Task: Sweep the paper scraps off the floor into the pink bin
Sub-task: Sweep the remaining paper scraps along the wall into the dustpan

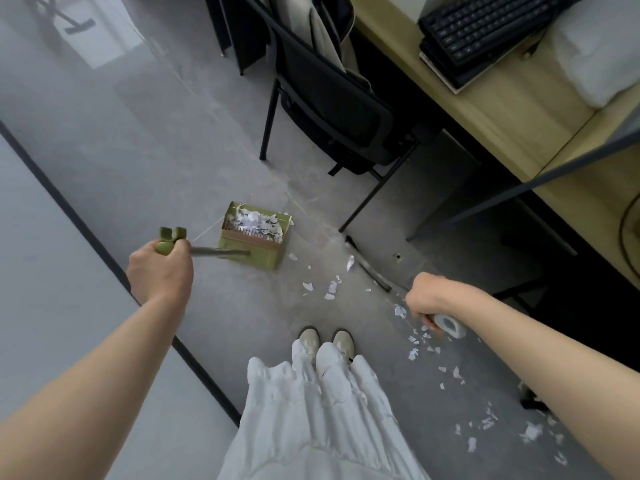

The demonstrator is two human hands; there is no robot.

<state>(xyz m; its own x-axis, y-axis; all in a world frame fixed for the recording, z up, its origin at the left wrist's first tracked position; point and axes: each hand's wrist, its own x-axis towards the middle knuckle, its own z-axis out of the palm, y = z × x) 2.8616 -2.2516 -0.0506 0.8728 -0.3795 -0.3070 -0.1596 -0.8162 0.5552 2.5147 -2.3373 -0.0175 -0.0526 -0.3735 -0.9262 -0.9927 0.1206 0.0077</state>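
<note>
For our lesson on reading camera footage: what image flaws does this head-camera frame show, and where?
Head view: wide-angle bending curves the desk edge and both forearms; the broom head is motion-smeared; window glare reflects off the glossy floor at upper left; the scraps and dustpan stay fairly sharp.

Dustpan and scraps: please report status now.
Left hand grips green dustpan handle; right hand grips broom. Some scraps loose on floor. Chair close behind.

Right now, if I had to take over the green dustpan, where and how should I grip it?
Grip the dustpan by the green knob topping its long handle, where the left hand holds it now. Come from above: the handle rises toward you, and the pan sits flat on the floor, full of paper scraps.
</note>
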